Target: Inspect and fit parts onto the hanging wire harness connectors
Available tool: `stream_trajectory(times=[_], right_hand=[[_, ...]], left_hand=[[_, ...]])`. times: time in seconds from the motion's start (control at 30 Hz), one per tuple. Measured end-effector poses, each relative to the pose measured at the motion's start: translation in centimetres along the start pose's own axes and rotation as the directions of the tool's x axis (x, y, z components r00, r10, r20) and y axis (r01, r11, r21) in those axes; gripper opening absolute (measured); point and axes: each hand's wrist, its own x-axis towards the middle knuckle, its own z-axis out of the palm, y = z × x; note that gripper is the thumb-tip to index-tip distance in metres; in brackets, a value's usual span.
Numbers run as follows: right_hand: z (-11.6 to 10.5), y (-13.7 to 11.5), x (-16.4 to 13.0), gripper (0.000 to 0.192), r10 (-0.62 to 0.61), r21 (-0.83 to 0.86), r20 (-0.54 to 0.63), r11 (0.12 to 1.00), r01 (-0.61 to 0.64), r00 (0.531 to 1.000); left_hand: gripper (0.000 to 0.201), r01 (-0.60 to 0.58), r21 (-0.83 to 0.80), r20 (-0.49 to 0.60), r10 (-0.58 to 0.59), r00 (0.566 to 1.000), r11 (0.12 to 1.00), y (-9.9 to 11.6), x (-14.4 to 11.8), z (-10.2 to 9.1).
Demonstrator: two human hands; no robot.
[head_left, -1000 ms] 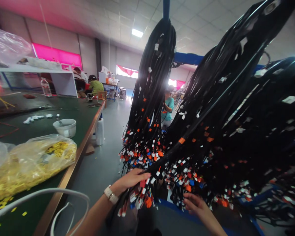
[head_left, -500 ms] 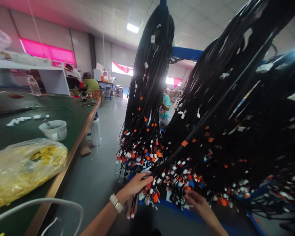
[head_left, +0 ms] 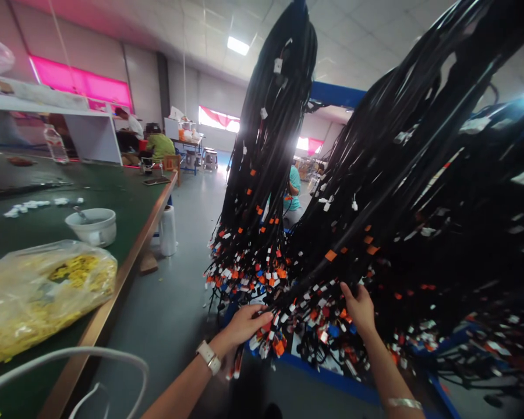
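Note:
Thick bundles of black wire harnesses (head_left: pixel 273 128) hang from a blue rack (head_left: pixel 338 94), their ends crowded with white, orange, red and blue connectors. My left hand (head_left: pixel 247 323), with a watch on its wrist, is closed around the lower end of one slanting harness bundle (head_left: pixel 308 279). Connector ends (head_left: pixel 271 337) spill out below those fingers. My right hand (head_left: pixel 360 308) is at the lower part of the larger hanging bundle (head_left: pixel 375 157), thumb and forefinger apart. Its other fingers are partly hidden, and dark cables lie right behind it.
At left stands a green-topped table (head_left: pixel 133 203) with a wooden edge. It bears a bag of yellow pieces (head_left: pixel 48 291), a white cup (head_left: pixel 94 226), small white parts (head_left: pixel 28 206) and a bottle (head_left: pixel 56 144). A white roll (head_left: pixel 167 230) stands on the floor. Several people sit farther back.
My right hand has risen from below the connectors to the cables above them, its thumb now pointing up. My left hand keeps its hold on the bundle. The view has shifted slightly.

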Motion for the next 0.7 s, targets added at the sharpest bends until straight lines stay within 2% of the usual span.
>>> stream_trajectory(times=[0.13, 0.3, 0.4, 0.57, 0.7], right_hand=[[-0.5, -0.6, -2.1, 0.042, 0.001, 0.065, 0.058, 0.998, -0.004, 0.998], [-1.1, -1.8, -4.7, 0.042, 0.001, 0.202, 0.077, 0.979, -0.016, 0.997], [-1.5, -2.5, -6.1, 0.042, 0.030, 0.276, 0.108, 0.959, -0.059, 0.994], [-2.0, -3.8, -8.6, 0.044, 0.124, 0.469, 0.184, 0.861, -0.198, 0.975], [-1.8, -4.9, -10.3, 0.042, 0.200, 0.583, 0.200, 0.762, -0.281, 0.959]], left_hand=[[0.040, -0.003, 0.008, -0.051, 0.004, 0.999, 1.000, 0.0, -0.3, -0.2], [0.041, 0.000, 0.062, -0.146, 0.009, 0.989, 0.998, -0.3, 0.0, -0.5], [0.041, 0.014, 0.104, -0.220, 0.009, 0.976, 0.994, -0.7, 0.2, -0.7], [0.038, 0.075, 0.126, -0.299, -0.034, 0.954, 0.989, -1.8, 0.1, -0.7], [0.034, 0.113, 0.062, -0.259, -0.094, 0.961, 0.992, -2.4, -0.7, 0.1]])
